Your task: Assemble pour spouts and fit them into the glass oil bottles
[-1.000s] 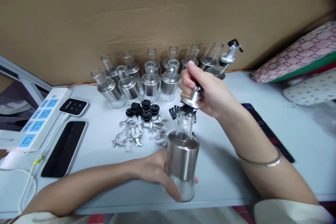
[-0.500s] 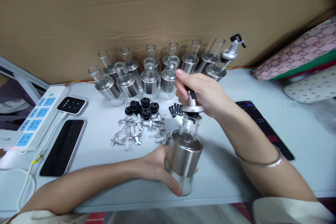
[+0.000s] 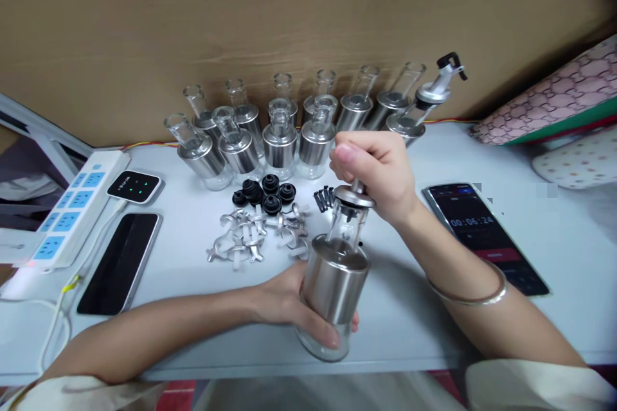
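A glass bottle with a steel sleeve [image 3: 337,279] stands near the front edge of the table, tilted slightly. My left hand [image 3: 301,308] is wrapped round its lower body, thumb across the front. A silver pourer spout [image 3: 354,196] with a black stopper sits in the bottle's neck. My right hand [image 3: 373,170] is closed in a fist round the top of this spout, hiding its upper end. Left of the bottle lie loose silver spout pieces [image 3: 248,241], a cluster of black rubber stoppers [image 3: 270,203] and several small black levers [image 3: 324,198].
Several open bottles [image 3: 279,141] stand in rows at the back; one at the right end carries a fitted spout [image 3: 434,91]. A power strip [image 3: 80,199], a Wi-Fi device [image 3: 135,187] and a dark phone [image 3: 120,263] lie left. Another phone [image 3: 482,237] shows a timer under my right forearm.
My right fist has turned and closed further over the spout's top, covering the black part that showed before. The view has shifted slightly; my left hand keeps its hold on the bottle.
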The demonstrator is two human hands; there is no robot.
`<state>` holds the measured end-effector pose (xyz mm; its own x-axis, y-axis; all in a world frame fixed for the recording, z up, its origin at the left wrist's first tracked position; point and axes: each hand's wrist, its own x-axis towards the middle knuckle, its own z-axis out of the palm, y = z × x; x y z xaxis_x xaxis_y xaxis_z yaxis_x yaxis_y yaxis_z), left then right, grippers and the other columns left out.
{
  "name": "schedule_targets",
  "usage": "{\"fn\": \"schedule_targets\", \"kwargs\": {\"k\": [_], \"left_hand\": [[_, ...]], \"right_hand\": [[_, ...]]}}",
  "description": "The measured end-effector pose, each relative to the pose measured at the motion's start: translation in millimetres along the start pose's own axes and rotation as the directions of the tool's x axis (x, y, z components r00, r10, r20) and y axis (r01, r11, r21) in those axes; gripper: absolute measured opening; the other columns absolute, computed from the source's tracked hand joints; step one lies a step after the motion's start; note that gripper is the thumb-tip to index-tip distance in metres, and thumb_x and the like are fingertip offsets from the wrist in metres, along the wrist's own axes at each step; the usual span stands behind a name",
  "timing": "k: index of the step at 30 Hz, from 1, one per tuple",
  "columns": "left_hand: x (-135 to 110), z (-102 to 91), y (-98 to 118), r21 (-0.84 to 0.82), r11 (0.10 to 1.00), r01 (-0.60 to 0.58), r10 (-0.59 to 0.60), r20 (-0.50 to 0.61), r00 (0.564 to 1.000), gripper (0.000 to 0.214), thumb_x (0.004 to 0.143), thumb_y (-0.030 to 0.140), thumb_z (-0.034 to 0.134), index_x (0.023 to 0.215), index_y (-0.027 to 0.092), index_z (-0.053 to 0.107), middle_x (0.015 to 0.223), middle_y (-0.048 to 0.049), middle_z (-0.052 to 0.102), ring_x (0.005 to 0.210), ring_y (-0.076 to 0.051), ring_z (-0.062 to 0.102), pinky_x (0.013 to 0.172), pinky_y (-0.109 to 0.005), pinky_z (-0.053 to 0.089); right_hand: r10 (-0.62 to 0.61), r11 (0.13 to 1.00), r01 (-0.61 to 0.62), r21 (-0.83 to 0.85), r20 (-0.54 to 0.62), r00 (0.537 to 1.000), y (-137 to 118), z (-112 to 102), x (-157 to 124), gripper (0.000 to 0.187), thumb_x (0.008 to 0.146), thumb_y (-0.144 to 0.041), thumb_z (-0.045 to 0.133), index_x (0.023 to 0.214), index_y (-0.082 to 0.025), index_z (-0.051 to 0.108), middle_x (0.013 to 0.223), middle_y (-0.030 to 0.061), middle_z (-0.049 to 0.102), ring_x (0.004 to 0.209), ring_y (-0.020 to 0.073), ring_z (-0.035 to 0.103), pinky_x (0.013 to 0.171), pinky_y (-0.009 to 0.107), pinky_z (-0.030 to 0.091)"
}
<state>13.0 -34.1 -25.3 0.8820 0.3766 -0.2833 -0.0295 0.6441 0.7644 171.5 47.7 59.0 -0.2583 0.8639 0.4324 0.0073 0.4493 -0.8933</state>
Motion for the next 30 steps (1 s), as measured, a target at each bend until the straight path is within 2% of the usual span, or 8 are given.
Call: {"fn": "schedule_targets", "kwargs": {"k": [7,12,16,19,23,26,27,30], "left_hand": [[-0.2,-4.5,-6.6,-0.102,0.993,-0.059,0.067,0.078,0.995,0.046,0.055,0.033,0.087,0.093,0.015,0.067,0.086,-0.0050,0.069,0.083,-0.020,0.064,0.082,-0.039,0.051],[-0.8,-2.4,-5.0,-0.142,0.990,-0.025,0.038,0.093,0.995,0.044,0.053,0.031,0.087,0.090,0.014,0.068,0.081,-0.0046,0.069,0.079,-0.020,0.065,0.077,-0.036,0.052],[-0.5,-1.1,-4.8,-0.137,0.990,-0.020,0.035,0.103,0.994,0.047,0.051,0.035,0.088,0.088,0.015,0.067,0.080,-0.0041,0.069,0.076,-0.019,0.065,0.075,-0.036,0.053],[-0.6,-0.9,-4.4,-0.100,0.995,-0.027,0.038,0.106,0.994,0.048,0.051,0.037,0.088,0.088,0.015,0.067,0.080,-0.0039,0.069,0.076,-0.020,0.065,0.077,-0.038,0.053],[-1.8,-0.3,-1.9,-0.018,0.999,-0.041,0.042,0.080,0.996,0.049,0.049,0.033,0.090,0.089,0.016,0.066,0.083,-0.0035,0.068,0.082,-0.021,0.063,0.079,-0.038,0.052],[-2.6,1.1,0.1,0.049,0.996,-0.073,0.073,-0.007,0.997,0.049,0.050,0.033,0.089,0.090,0.017,0.065,0.086,-0.0041,0.067,0.084,-0.021,0.062,0.079,-0.036,0.049],[-2.7,1.8,0.8,0.064,0.995,-0.078,0.080,-0.031,0.996,0.049,0.051,0.034,0.089,0.090,0.016,0.065,0.086,-0.0045,0.067,0.084,-0.020,0.061,0.079,-0.036,0.049],[-3.6,5.3,4.4,0.086,0.995,-0.055,0.060,-0.057,0.997,0.049,0.053,0.038,0.086,0.091,0.014,0.064,0.089,-0.0063,0.065,0.083,-0.021,0.061,0.079,-0.037,0.047]], "right_hand": [[-0.003,0.998,0.008,0.058,-0.091,0.996,20.4,7.9,-2.2,0.042,0.086,-0.028,0.051,0.051,-0.022,0.028,0.050,-0.0056,0.026,0.049,0.0088,0.024,0.049,0.028,0.017],[0.053,0.992,-0.053,0.111,0.006,0.999,23.8,11.6,-4.0,0.040,0.085,-0.024,0.048,0.050,-0.022,0.028,0.048,-0.0063,0.025,0.047,0.0076,0.023,0.049,0.028,0.016],[0.014,0.992,-0.016,0.123,0.017,1.000,18.3,13.2,-5.8,0.041,0.085,-0.023,0.049,0.050,-0.021,0.028,0.048,-0.0068,0.025,0.046,0.0064,0.023,0.048,0.027,0.017],[-0.022,0.996,0.015,0.085,0.083,0.996,14.4,14.0,-4.4,0.041,0.084,-0.022,0.048,0.049,-0.021,0.026,0.047,-0.0071,0.024,0.045,0.0058,0.021,0.045,0.026,0.018],[-0.047,0.999,0.047,0.006,0.160,0.986,6.3,9.6,0.6,0.041,0.085,-0.033,0.054,0.054,-0.022,0.029,0.049,-0.0074,0.028,0.048,0.0060,0.025,0.046,0.024,0.023],[0.042,0.989,-0.006,-0.150,0.235,0.971,-3.9,-0.8,3.2,0.032,0.078,-0.044,0.067,0.076,-0.021,0.044,0.060,-0.0064,0.044,0.054,0.0079,0.039,0.050,0.023,0.032],[0.104,0.973,-0.041,-0.226,0.276,0.956,-7.6,-5.2,3.3,0.036,0.074,-0.045,0.071,0.085,-0.021,0.046,0.065,-0.0059,0.048,0.056,0.0088,0.043,0.051,0.023,0.034],[0.285,0.899,-0.099,-0.426,0.397,0.872,-18.1,-18.4,1.6,0.052,0.067,-0.041,0.080,0.101,-0.022,0.046,0.073,-0.0039,0.056,0.054,0.0092,0.049,0.046,0.023,0.036]]}}
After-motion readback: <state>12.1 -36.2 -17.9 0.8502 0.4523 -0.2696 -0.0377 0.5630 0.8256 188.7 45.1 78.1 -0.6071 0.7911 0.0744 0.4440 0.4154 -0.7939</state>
